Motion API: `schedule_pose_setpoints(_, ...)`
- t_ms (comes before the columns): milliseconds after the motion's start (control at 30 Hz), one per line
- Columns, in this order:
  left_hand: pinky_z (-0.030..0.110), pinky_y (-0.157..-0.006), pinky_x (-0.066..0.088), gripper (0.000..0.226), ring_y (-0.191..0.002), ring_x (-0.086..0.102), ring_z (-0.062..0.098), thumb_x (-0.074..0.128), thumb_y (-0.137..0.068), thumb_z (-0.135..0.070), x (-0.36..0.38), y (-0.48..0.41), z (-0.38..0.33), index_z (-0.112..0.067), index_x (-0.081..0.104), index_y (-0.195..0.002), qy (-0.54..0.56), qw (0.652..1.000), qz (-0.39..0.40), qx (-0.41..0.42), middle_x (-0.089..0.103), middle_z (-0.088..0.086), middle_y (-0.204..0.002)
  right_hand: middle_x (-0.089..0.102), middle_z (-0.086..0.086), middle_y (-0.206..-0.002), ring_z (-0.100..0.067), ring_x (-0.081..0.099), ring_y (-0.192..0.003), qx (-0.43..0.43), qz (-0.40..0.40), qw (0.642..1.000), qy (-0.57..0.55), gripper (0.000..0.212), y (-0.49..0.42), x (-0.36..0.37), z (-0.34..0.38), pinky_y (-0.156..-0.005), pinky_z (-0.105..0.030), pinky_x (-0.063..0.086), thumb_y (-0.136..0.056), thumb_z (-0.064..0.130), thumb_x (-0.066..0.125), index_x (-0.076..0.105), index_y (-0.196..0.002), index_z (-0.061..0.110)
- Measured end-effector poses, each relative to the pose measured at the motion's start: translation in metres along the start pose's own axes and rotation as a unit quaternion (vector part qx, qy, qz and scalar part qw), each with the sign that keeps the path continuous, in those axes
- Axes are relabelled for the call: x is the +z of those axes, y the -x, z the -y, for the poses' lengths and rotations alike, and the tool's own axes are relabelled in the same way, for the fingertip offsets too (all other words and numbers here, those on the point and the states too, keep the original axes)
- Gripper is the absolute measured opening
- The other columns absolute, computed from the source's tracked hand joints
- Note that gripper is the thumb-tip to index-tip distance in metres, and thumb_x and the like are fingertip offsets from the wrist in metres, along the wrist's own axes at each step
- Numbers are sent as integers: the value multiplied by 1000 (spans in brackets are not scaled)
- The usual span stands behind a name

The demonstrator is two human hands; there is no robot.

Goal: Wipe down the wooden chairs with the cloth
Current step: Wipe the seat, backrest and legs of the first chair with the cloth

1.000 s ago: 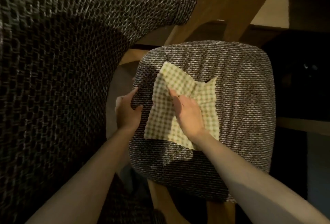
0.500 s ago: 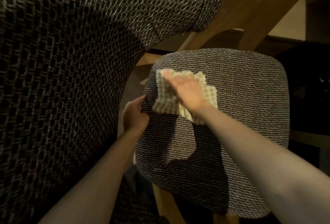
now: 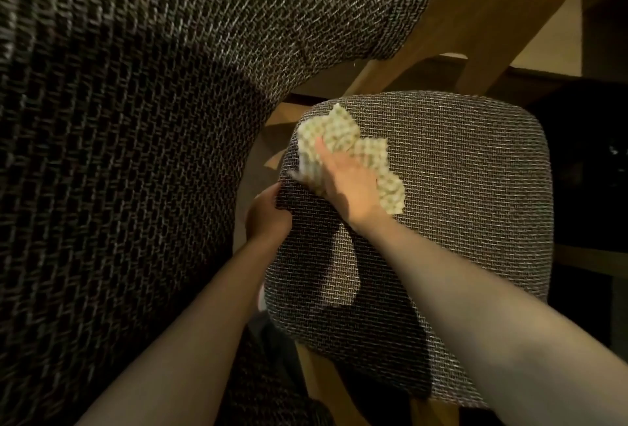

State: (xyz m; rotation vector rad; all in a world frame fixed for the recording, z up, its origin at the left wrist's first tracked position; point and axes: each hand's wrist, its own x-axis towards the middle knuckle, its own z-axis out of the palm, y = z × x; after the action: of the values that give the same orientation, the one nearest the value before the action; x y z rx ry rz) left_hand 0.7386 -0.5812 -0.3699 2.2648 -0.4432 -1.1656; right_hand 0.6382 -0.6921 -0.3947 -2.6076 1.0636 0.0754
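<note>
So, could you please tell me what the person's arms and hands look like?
The left forearm and right forearm are bare, with no sleeve in view. The left hand and right hand wear no gloves, and no watch, bracelet or ring shows.

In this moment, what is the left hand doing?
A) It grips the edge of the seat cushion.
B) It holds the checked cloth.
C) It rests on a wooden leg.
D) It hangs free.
A: the left hand curls over the edge of the seat cushion, while the right hand presses the checked cloth.
</note>
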Motion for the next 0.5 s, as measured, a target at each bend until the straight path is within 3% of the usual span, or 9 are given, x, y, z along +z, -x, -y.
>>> schedule_pose_setpoints(67,41,-88,53,32,-97,64,23,52,-85,-3,0,3,-5,-24,67,-104,47,999,0,-27,69,-1,-102,64,-11,-106,-27,62,-90,-64,69,993,-72,36,34,8,8,-74,-38,54,-102,24,34,46,-135,14)
schedule_pose_setpoints(100,40,-84,52,25,-94,64,26,50,-87,-7,-1,2,-6,-20,68,-99,69,996,-6,-49,69,2,-100,65,-15,-109,-31,63,-92,-99,78,987,-97,40,50,13,10,-78,-41,54,-103,28,30,48,-135,12)
schedule_pose_setpoints(133,40,-82,51,22,-96,64,29,48,-88,-11,-2,-1,-7,-15,68,-97,89,993,-22,-77,69,8,-101,66,-17,-104,-32,65,-84,-141,88,982,-88,39,62,15,11,-69,-41,55,-101,25,36,46,-136,10)
schedule_pose_setpoints(200,44,-92,48,30,-110,58,34,45,-88,-18,-5,-12,-7,-4,63,-109,122,983,-41,-134,62,19,-118,68,-16,-89,-29,65,-62,-215,131,967,-40,55,71,25,4,-47,-34,53,-88,15,64,44,-138,6)
schedule_pose_setpoints(267,47,-99,43,39,-118,53,35,46,-86,-20,-4,-20,-4,-1,57,-118,124,979,-32,-157,55,22,-127,70,-14,-89,-27,67,-60,-259,137,956,-3,63,56,26,-4,-42,-29,50,-77,21,76,51,-133,7)
schedule_pose_setpoints(300,47,-100,43,40,-119,54,35,47,-85,-21,-4,-20,-6,-3,58,-119,123,979,-34,-158,56,20,-128,70,-13,-98,-27,69,-70,-251,129,959,-16,58,45,19,-6,-45,-28,52,-81,24,72,51,-133,12)
schedule_pose_setpoints(367,42,-100,46,35,-115,57,29,48,-89,-17,-2,-11,-13,-10,60,-121,139,981,-41,-129,60,12,-126,66,-7,-111,-23,68,-90,-177,88,978,-61,44,15,5,-12,-59,-24,53,-97,34,48,42,-139,22)
schedule_pose_setpoints(433,34,-94,48,35,-109,58,20,44,-93,-7,1,-3,-19,-18,59,-123,105,993,-23,-50,61,0,-121,62,-2,-97,-19,63,-73,-121,27,992,37,47,-12,-6,-19,-56,-24,41,-101,31,38,27,-146,28)
schedule_pose_setpoints(500,32,-92,49,44,-111,57,16,42,-90,-1,8,2,-21,-24,57,-125,16,999,24,46,60,-4,-123,61,-3,-93,-19,60,-62,-104,-19,990,91,57,-25,-18,-28,-46,-27,34,-96,20,49,25,-147,31)
